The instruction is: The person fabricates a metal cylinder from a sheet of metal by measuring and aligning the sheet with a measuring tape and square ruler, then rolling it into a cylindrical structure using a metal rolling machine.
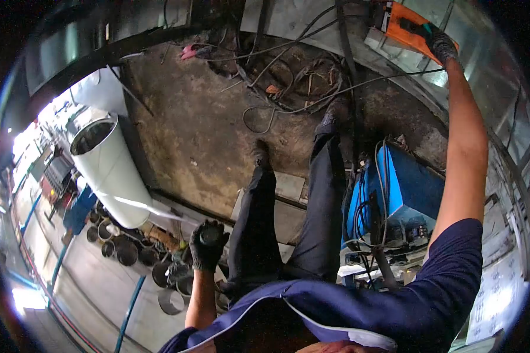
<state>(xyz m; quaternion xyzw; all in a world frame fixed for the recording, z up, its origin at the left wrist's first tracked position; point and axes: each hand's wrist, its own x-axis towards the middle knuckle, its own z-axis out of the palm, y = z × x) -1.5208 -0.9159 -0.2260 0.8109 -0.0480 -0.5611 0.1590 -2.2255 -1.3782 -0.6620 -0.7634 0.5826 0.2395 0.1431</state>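
Note:
My left hand [205, 252], in a dark glove, is low and left of my legs. Its fingers are curled around a dark, round-ended object [209, 236] whose kind I cannot tell. My right arm reaches far out to the upper right. In a grey knit glove, my right hand [443, 47] is closed on a dark flat tool with a green part [415, 27]. The tool lies over an orange panel [401, 19], and the hand is at that panel's right edge.
Cables [288, 88] lie tangled on the stained floor [182, 135] beyond my feet. A blue machine housing [409, 176] with wires stands to the right. On the left are a large white cylinder [115, 173], several pipe ends [126, 252] and a person in blue [78, 210].

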